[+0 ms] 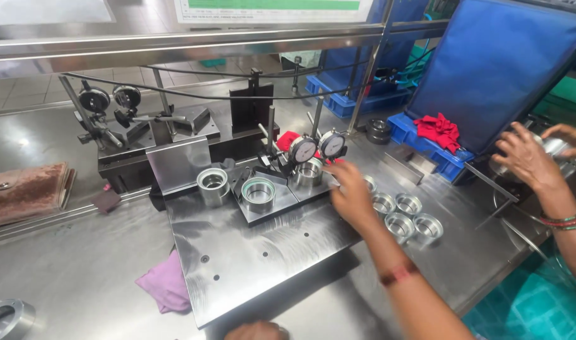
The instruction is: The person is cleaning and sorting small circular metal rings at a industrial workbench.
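My right hand [349, 194] reaches across the steel plate [250, 264] toward the gauge fixture, fingers spread, with nothing visible in it. Its fingertips are next to a metal ring [310, 171] that sits beneath two round dial gauges [317, 147]. Another metal ring [258, 192] lies on the dark fixture block, and a taller one [213, 184] stands to its left. Several more rings [406, 217] are grouped on the bench just right of my hand. Only the knuckles of my left hand [257, 330] show, at the bottom edge by the plate's front.
A co-worker's two hands [528, 158] handle a metal part at the right, by a blue padded panel [502, 69]. A pink cloth [167, 284], a red cloth [438, 129] in a blue crate, a brown pad [24, 192] and a second gauge stand [111, 104] are around.
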